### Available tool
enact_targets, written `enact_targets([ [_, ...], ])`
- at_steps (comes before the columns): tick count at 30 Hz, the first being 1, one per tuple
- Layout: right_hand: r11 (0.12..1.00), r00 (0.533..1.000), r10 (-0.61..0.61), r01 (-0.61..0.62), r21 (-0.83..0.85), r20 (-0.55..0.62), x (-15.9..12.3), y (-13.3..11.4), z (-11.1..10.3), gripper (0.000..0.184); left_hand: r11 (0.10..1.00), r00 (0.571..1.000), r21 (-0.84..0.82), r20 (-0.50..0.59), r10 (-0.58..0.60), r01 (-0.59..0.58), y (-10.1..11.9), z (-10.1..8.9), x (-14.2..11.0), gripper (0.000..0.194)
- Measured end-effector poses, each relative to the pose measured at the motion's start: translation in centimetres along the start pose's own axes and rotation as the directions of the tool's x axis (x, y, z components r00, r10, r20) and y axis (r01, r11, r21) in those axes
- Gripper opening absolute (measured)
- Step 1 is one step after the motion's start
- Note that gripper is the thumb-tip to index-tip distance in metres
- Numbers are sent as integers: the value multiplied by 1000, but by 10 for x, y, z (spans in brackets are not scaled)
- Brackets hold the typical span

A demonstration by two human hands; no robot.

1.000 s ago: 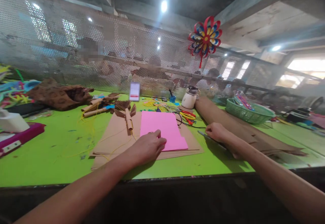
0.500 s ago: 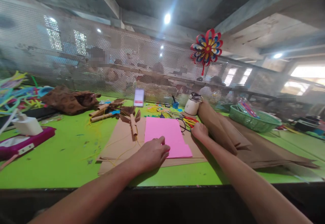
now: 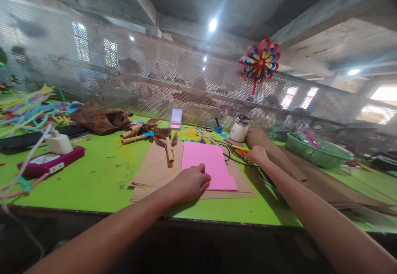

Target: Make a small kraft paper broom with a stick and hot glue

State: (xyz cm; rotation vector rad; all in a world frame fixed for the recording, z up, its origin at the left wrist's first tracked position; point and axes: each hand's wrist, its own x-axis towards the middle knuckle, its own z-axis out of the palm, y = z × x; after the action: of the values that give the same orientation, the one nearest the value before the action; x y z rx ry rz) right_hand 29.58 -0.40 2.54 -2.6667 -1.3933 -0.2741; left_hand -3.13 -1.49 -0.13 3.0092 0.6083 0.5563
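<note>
My left hand (image 3: 190, 181) rests on the near left corner of a pink paper sheet (image 3: 208, 164), fingers curled down onto it. The pink sheet lies on brown card sheets (image 3: 149, 170) on the green table (image 3: 93, 174). My right hand (image 3: 257, 154) reaches past the pink sheet's right edge, next to red and yellow scissors (image 3: 240, 150) and black cord; its fingers are curled and I cannot make out whether it holds anything. A rolled brown paper fan (image 3: 167, 143) lies left of the pink sheet.
A brown paper roll (image 3: 273, 152) runs along the right, a green basket (image 3: 316, 152) beyond it. A white pot (image 3: 240, 130), a phone (image 3: 176, 118), a brown cloth (image 3: 99, 118), a magenta case (image 3: 49, 162) and coloured strips (image 3: 27, 108) lie about. A pinwheel (image 3: 259, 62) hangs on the mesh screen, with people behind it.
My right hand moved from the table's right side, left and forward to the scissors beside the pink sheet. My left hand stayed on the sheet. The view shifted left.
</note>
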Motion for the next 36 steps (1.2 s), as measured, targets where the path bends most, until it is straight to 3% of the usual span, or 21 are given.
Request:
enact_targets([
  [4, 998, 999, 17, -15, 57, -33, -3, -4, -3, 33, 999, 999, 39, 14, -30, 29, 2, -2, 0, 35],
  [11, 996, 988, -29, 41, 74, -149, -8, -14, -36, 27, 999, 1000, 48, 16, -25, 24, 2, -3, -1, 33],
  [15, 996, 974, -57, 69, 48, -220, -61, -2, -31, 24, 999, 1000, 42, 15, -12, 12, 0, -1, -2, 33],
  [19, 994, 930, -97, 109, 14, -353, -120, 14, -17, 26, 999, 1000, 43, 14, -3, 2, -1, 1, -2, 33],
  [22, 993, 956, -115, 119, -3, -272, -145, 17, -8, 29, 999, 1000, 48, 14, -6, 5, -1, 0, -2, 33],
  [27, 997, 997, -73, 72, -28, -20, -154, 13, -2, 24, 997, 1000, 81, 5, 5, -6, 2, -2, 0, 37],
  [31, 999, 999, -39, 39, -1, -6, -154, 21, -2, 28, 992, 999, 120, -14, 43, -41, 1, 1, 3, 37],
  [36, 984, 993, -73, 57, 171, 88, -167, 57, 0, 26, 992, 999, 121, -13, 41, -39, -1, 5, 4, 39],
])
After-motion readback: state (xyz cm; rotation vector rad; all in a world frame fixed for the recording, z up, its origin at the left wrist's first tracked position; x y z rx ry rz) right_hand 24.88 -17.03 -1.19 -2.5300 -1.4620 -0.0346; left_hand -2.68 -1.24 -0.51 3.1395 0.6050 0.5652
